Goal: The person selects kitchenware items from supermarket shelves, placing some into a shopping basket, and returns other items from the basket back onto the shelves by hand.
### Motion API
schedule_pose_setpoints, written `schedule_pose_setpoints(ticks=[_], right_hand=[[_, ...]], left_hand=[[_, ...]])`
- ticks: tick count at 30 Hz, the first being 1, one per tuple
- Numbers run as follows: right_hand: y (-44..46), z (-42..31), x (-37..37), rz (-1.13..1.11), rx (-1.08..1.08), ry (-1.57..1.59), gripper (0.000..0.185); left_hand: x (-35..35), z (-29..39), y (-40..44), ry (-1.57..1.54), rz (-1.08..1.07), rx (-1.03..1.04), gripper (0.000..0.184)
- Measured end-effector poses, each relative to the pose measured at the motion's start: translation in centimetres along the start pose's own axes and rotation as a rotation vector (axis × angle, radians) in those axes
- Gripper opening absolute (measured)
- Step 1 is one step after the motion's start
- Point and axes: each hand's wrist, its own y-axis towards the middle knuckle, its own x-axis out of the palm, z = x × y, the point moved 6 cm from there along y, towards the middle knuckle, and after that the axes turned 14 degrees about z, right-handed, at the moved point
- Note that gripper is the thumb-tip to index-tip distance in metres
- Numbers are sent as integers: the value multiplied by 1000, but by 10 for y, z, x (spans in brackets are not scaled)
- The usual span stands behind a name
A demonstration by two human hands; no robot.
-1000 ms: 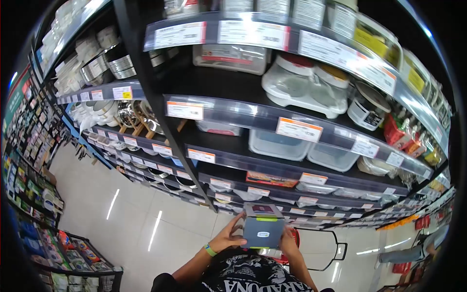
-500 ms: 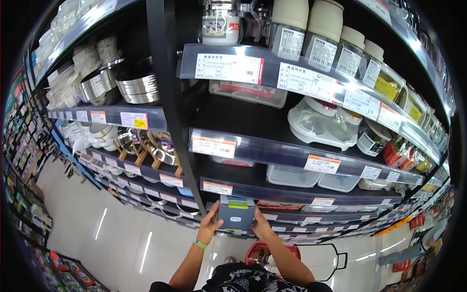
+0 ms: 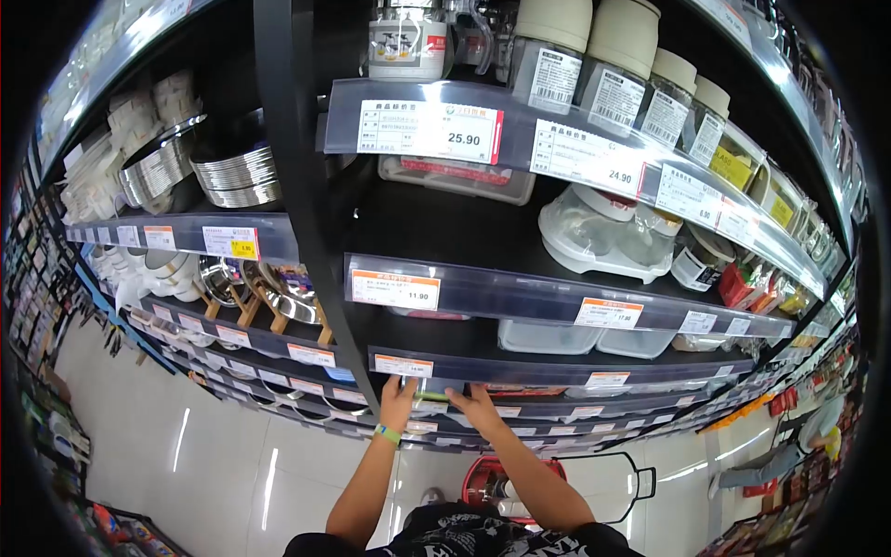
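A grey-blue box with a green strip is mostly hidden under the edge of a lower shelf, and only its near side shows between my hands. My left hand, with a green band on the wrist, is at the box's left side. At its right side is my right hand, its fingers reaching toward the strip. Just above the hands runs a shelf edge with a price tag.
A black upright post divides the shelving. Steel bowls stand at left, jars at upper right, clear tubs lower down. Near my body is a red basket. Another person's leg shows at right.
Both hands have moved forward with the box, from in front of my chest to the lower shelf. The box is now largely beneath the shelf edge. The view has come closer to the shelves.
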Motion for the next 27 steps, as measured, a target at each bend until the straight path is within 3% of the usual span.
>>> schedule_pose_setpoints(ticks=[2,3,8,12,18,21,24,25,27], right_hand=[[-2,-4,5,-22,52,88,49],[0,-3,3,-7,66,-18,47],[-1,-15,8,-58,-64,119,49],[-3,2,2,-81,-82,43,57],[-44,10,-21,-114,-55,-114,57],[-67,70,-53,-262,116,-113,43],[-98,127,-104,-276,245,-167,33],[-104,164,-133,-262,196,-270,29],[-124,226,-201,-226,79,-583,24]], left_hand=[[2,-13,6,-3,-42,-20,35],[4,-12,5,-88,-50,-18,37],[7,0,-6,-303,-55,-39,49],[10,19,-22,-141,-36,175,49],[-8,-16,-55,203,15,351,50],[-33,-78,-85,298,104,315,41],[-68,-178,-120,500,38,91,38],[-86,-223,-133,566,-11,17,35],[-123,-293,-172,1015,-149,292,27]])
